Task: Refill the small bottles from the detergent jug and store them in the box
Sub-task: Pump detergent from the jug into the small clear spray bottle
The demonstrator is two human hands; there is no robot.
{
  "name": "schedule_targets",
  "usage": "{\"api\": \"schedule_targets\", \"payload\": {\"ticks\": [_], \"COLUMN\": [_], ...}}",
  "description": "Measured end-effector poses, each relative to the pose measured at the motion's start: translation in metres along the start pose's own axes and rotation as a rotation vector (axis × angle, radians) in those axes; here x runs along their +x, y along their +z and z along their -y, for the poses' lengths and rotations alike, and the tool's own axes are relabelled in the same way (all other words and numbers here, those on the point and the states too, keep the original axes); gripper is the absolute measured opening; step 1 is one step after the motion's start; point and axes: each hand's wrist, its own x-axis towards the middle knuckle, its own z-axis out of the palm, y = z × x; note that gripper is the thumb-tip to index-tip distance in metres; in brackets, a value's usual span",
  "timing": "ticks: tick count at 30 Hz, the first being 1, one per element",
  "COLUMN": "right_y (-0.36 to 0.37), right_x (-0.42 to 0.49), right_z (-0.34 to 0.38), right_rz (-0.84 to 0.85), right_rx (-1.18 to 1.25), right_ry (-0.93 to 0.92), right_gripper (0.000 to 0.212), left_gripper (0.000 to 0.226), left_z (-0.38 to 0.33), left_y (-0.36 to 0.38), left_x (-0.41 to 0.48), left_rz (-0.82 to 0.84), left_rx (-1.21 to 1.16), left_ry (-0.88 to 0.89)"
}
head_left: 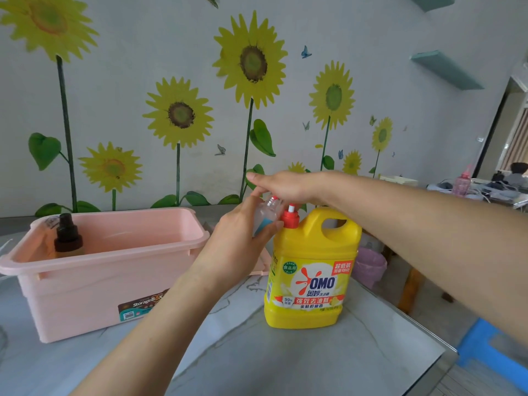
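A yellow detergent jug (pixel 311 281) with a red pump (pixel 290 217) stands on the marble table. My left hand (pixel 240 238) grips a small clear bottle (pixel 264 214), tilted, with its mouth up by the pump. My right hand (pixel 281 187) lies palm down over the pump top, fingers stretched out to the left. The pump head itself is hidden under that hand. A pink storage box (pixel 108 270) stands to the left, and a small bottle with a dark brown spray cap (pixel 68 237) stands in its left end.
The pink box lid (pixel 261 265) lies flat behind the jug. The table edge (pixel 428 332) runs down the right side, with a blue stool (pixel 491 347) and a pink waste bin (pixel 371 267) beyond it. A sunflower wall is behind the table.
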Motion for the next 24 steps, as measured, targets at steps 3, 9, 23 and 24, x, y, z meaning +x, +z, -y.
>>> {"api": "schedule_targets", "payload": {"ticks": [3, 9, 23, 24], "right_y": [-0.004, 0.004, -0.001, -0.002], "right_x": [0.001, 0.002, 0.004, 0.004], "right_z": [0.001, -0.004, -0.002, -0.001], "right_rz": [0.008, -0.047, -0.034, -0.041], "right_rx": [0.032, 0.04, 0.064, 0.077], "right_ry": [0.006, -0.025, -0.017, -0.027], "right_gripper": [0.07, 0.07, 0.069, 0.069], "left_gripper": [0.063, 0.065, 0.059, 0.059], "left_z": [0.001, 0.002, 0.003, 0.003], "left_y": [-0.002, 0.0, 0.002, 0.002], "left_x": [0.003, 0.0, 0.002, 0.003], "left_rz": [-0.007, 0.001, -0.017, -0.022], "left_rx": [-0.003, -0.014, -0.021, -0.017], "left_ry": [0.01, 0.011, 0.012, 0.009]}}
